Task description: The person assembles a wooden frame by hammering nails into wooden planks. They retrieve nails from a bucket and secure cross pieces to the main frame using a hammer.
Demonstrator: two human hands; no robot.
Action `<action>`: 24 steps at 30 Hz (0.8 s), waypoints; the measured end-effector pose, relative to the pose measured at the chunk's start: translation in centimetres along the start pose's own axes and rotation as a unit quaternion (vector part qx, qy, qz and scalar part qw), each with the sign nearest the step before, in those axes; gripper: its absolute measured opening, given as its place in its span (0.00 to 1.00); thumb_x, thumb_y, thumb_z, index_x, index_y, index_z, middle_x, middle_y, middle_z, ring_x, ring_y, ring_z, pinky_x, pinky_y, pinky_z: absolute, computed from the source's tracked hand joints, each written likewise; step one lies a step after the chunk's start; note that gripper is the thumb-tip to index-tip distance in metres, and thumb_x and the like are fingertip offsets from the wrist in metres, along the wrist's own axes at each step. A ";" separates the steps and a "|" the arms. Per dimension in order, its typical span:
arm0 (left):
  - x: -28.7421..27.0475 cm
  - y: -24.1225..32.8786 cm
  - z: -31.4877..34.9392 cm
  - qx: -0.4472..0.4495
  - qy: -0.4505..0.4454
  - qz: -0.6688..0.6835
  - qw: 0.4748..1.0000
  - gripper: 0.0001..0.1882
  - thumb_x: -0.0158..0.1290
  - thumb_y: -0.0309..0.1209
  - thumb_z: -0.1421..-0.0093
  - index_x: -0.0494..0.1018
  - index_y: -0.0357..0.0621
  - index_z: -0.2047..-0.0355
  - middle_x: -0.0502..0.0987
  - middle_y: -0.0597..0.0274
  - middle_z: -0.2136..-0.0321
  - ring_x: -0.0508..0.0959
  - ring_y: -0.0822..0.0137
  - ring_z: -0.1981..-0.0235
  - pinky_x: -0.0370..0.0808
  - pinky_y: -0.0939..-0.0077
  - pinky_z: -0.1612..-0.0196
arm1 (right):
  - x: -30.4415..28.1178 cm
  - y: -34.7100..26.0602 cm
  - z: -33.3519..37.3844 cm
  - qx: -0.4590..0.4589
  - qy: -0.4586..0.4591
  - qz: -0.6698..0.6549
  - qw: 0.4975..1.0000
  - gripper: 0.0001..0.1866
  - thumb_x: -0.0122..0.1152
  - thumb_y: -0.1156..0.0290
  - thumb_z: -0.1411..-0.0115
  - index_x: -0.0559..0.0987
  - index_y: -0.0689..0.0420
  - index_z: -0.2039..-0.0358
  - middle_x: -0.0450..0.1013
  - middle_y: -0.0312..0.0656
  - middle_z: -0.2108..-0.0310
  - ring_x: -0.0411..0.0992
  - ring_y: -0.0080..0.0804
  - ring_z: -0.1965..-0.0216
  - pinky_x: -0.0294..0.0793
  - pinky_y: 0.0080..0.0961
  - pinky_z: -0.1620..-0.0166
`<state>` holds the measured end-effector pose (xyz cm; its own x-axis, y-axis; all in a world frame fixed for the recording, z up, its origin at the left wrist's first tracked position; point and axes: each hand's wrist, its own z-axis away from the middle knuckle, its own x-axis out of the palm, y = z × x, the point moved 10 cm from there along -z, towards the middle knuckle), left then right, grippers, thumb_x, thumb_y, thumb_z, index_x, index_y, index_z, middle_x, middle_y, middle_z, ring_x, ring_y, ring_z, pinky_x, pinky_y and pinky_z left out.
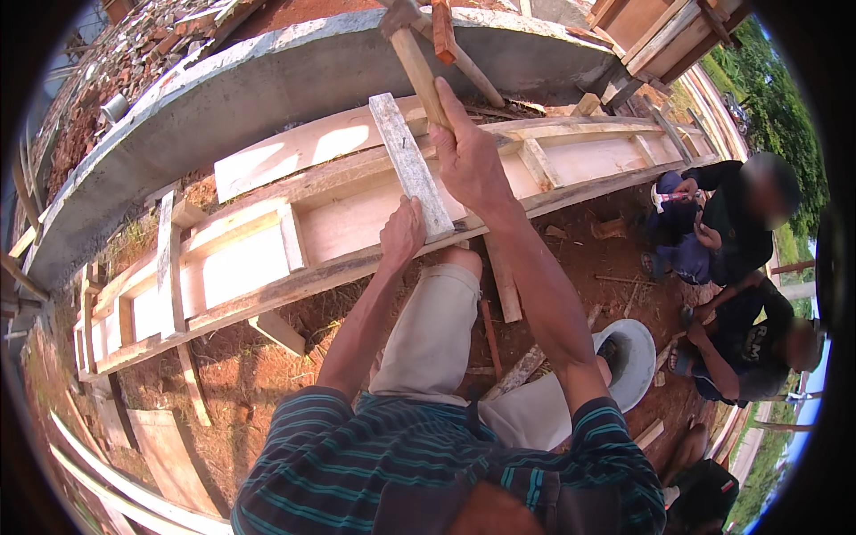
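Note:
My right hand (473, 169) is wrapped round the wooden handle of a hammer (417, 76), raised above the work with its head at the far end. A short, whitish wooden batten (412, 169) lies across a long timber frame (343, 209) backed with pale board. On the batten's face, a thin dark upright mark looks like a nail (404, 143). My left hand (403, 234) grips the batten's left edge close to its near end, its fingertips partly hidden. My bent knee is close below the frame's near rail.
Behind the frame runs a low concrete wall (294, 71), with brick rubble (116, 107) beyond. A pale bucket (629, 361) stands by my right leg. Several people sit or crouch at the right. Wood offcuts (276, 332) lie on the reddish soil.

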<state>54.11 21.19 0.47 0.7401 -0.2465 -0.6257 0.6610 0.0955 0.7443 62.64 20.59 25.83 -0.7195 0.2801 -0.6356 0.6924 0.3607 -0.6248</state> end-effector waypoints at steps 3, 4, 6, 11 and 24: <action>0.0 -0.2 0.8 -0.014 -0.007 0.006 1.000 0.29 0.28 0.46 0.30 0.64 0.37 0.44 0.76 0.34 0.58 0.75 0.36 0.53 0.68 0.44 0.50 | -11.5 -7.6 -1.2 -0.144 0.269 -0.171 0.937 0.29 0.41 0.72 0.30 0.50 0.54 0.31 0.66 0.37 0.78 0.64 0.16 0.81 0.65 0.17 0.81; 0.1 -0.1 0.8 -0.014 -0.006 0.005 1.000 0.29 0.28 0.47 0.30 0.64 0.37 0.44 0.76 0.33 0.58 0.75 0.36 0.53 0.68 0.44 0.50 | -11.0 -6.4 -0.7 -0.126 0.281 -0.168 0.937 0.29 0.41 0.72 0.31 0.50 0.55 0.31 0.67 0.40 0.77 0.66 0.20 0.81 0.66 0.18 0.80; 0.5 0.4 0.6 -0.011 -0.011 0.005 1.000 0.29 0.28 0.47 0.30 0.65 0.37 0.45 0.76 0.33 0.58 0.75 0.36 0.53 0.68 0.43 0.50 | -7.4 -0.5 1.9 -0.091 0.305 -0.156 0.935 0.30 0.41 0.73 0.31 0.48 0.58 0.31 0.70 0.45 0.76 0.70 0.27 0.80 0.69 0.20 0.77; 0.7 -0.8 0.2 -0.007 -0.007 -0.011 1.000 0.29 0.28 0.48 0.30 0.67 0.36 0.48 0.76 0.33 0.59 0.75 0.36 0.54 0.68 0.44 0.51 | 4.5 12.7 3.2 0.124 -0.220 0.170 0.953 0.33 0.48 0.69 0.35 0.52 0.49 0.31 0.72 0.65 0.57 0.74 0.58 0.59 0.72 0.47 0.56; -0.3 0.5 0.9 0.049 0.034 -0.008 0.998 0.29 0.34 0.43 0.31 0.60 0.28 0.41 0.76 0.27 0.68 0.77 0.34 0.62 0.71 0.46 0.58 | 4.7 16.2 8.0 0.142 -0.272 0.238 0.921 0.32 0.50 0.64 0.37 0.56 0.46 0.33 0.76 0.62 0.67 0.74 0.62 0.65 0.71 0.56 0.58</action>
<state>54.10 20.48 1.24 0.7379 -0.1801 -0.6504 0.6608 -0.0029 0.7505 70.92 20.64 9.13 -0.2498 -0.1693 -0.9534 0.9645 0.0437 -0.2604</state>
